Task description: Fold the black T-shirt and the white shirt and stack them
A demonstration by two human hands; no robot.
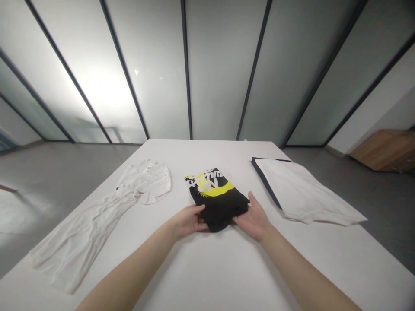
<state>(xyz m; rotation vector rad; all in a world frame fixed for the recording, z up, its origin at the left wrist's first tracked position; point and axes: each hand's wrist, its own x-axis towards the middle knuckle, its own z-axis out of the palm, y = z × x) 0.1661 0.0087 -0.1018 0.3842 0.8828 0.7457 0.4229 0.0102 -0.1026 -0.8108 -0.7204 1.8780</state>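
Observation:
A folded black T-shirt [223, 207] with a yellow and white print lies between my hands at the middle of the white table. My left hand [191, 221] grips its near left edge, thumb on top and fingers partly underneath. At the near right edge, my right hand [253, 219] holds the cloth, its thumb along the side and its fingertips hidden below the fabric. The near end of the shirt looks slightly raised, while its far end rests on the tabletop.
On the left, a crumpled white garment [106, 216] is spread along the table [207, 276]. White cloth [301, 192] lies flat on the right over a dark piece [267, 183]. Frosted glass panels [217, 69] stand behind the table, and a wooden piece [385, 149] is at far right.

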